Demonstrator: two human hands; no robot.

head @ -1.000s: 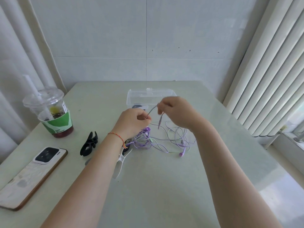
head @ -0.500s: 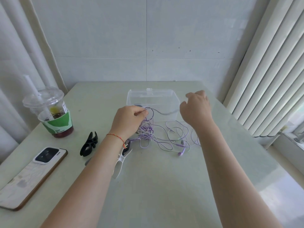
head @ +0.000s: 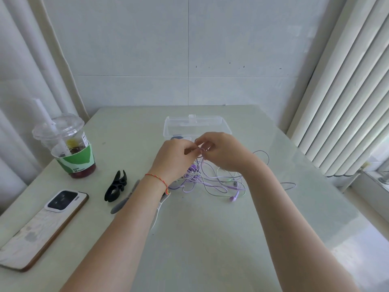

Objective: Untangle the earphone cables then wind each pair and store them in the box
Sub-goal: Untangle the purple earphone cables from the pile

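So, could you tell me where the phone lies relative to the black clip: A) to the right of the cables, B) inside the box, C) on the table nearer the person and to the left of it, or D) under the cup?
C: the phone lies flat by the table's left edge, nearer the person and left of the black clip, apart from the cup, the box and the cables.

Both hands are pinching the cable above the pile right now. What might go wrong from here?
Pulling upward may tighten the knots: the earphone cables remain a heap below the left hand and right hand. A loop trails toward the table's right edge and may snag. A jerked arm might knock the drink cup.
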